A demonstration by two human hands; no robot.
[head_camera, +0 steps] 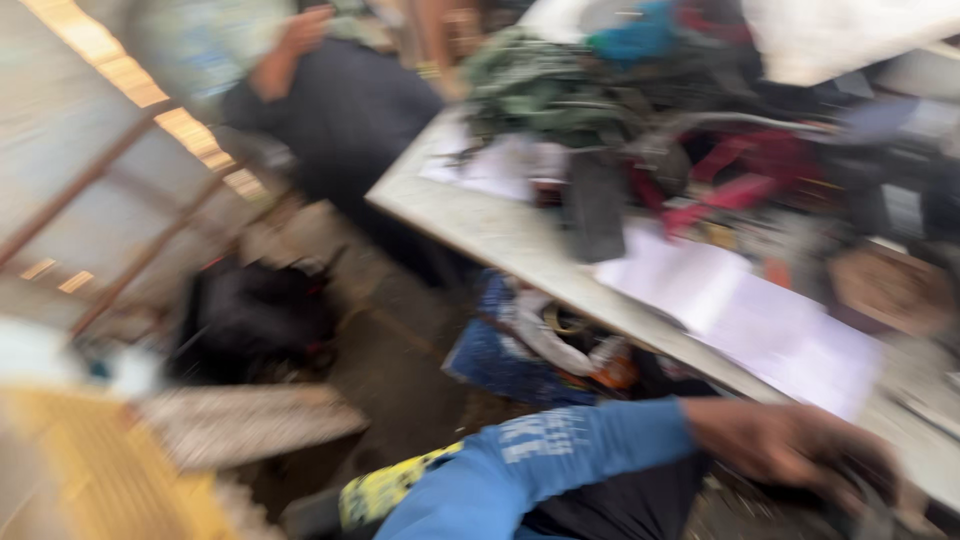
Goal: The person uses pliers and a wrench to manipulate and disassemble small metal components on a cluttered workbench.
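Note:
The whole view is smeared by motion. My right hand [790, 445] reaches out of a blue sleeve [560, 455] at the lower right, next to the near edge of a pale table [480, 225]. Its fingers curl over a dark rounded thing [865, 500] too blurred to name, and the grip cannot be judged. White paper sheets [750, 315] lie on the table just above the hand. My left hand is out of sight.
A heap of green, red and dark items [600, 90] covers the table's far part. Another person in dark clothes [340, 110] stands beyond the table's left end. On the floor lie a black bag [250, 315], a blue bundle [510, 350] and a pale board [250, 420].

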